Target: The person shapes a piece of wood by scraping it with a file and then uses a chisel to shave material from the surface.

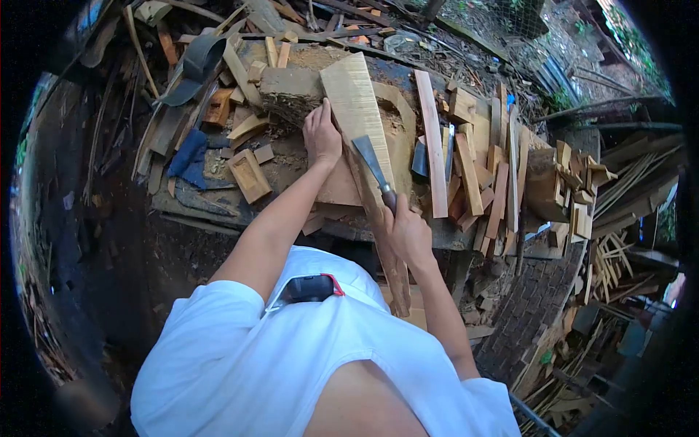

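Observation:
A long pale wooden board (357, 81) with rows of fine cut marks slants across the workbench, its near end close to my body. My left hand (322, 137) grips the board's left edge near the far end, the fingers bent against it. In my right hand (409, 237) is a chisel (372, 162), its dark handle inside my closed fingers. The wide metal blade points away from me and overlaps the board's face in this view. Beside my left hand's fingertips lies a thick rough wood block (291, 81).
The cluttered workbench (196, 202) holds a hollowed wood block (249, 176), a dark blue cloth (188, 156) and several wood strips (432, 146) on the right. A grey curved strap (195, 69) lies at the back left. Scrap wood (611, 258) is heaped at far right.

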Motion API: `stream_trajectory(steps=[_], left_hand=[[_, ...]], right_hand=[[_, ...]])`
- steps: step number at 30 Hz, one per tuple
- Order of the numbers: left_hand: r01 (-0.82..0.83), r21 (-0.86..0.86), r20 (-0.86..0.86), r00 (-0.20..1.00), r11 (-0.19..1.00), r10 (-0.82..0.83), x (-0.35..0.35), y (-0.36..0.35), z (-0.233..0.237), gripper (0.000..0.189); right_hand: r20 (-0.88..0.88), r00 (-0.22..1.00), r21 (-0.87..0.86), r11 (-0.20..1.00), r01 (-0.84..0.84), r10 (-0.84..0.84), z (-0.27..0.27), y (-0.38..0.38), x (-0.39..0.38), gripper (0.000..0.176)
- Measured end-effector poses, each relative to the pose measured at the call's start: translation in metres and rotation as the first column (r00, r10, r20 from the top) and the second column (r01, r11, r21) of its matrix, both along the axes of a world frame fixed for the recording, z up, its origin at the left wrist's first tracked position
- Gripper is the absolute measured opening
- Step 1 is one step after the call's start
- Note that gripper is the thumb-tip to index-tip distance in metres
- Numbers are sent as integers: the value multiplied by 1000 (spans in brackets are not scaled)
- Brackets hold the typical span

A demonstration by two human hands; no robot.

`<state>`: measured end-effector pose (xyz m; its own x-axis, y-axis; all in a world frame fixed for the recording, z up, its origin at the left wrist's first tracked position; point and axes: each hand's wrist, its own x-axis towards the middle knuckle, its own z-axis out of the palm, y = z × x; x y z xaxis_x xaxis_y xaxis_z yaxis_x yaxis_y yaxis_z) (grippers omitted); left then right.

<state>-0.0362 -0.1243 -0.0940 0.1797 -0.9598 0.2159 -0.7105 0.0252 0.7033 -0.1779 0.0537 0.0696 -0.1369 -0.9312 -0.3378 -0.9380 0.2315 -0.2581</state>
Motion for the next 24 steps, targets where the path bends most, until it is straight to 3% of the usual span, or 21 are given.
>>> stream_trajectory(steps=[3, 8, 12, 16, 18, 24], left_hand=[[-22, -60, 20, 1000, 998, 23, -4, -1, 0, 47], [-18, -24, 77, 997, 1000, 20, -6, 4, 5, 46], [1, -5, 30, 1000, 1000, -1, -3, 2, 2, 46], [-30, -6, 22, 999, 1000, 30, -3, 2, 2, 46], [-23, 24, 47, 999, 999, 21, -4, 1, 6, 46], [-20, -6, 40, 999, 1000, 20, -2, 2, 0, 44]], right_hand=[[10, 1000, 9, 1000, 27, -27, -4, 2, -1, 35], [-18, 999, -118, 993, 29, -31, -30, -66, 17, 35], [13, 1000, -129, 992, 11, -9, -21, -43, 6, 35], [1, 1000, 1, 1000, 18, -18, -13, -16, 3, 35], [13, 1000, -112, 994, -1, 3, -23, -28, 6, 34], [22, 1000, -171, 985, -4, 8, -37, -83, 24, 32]])
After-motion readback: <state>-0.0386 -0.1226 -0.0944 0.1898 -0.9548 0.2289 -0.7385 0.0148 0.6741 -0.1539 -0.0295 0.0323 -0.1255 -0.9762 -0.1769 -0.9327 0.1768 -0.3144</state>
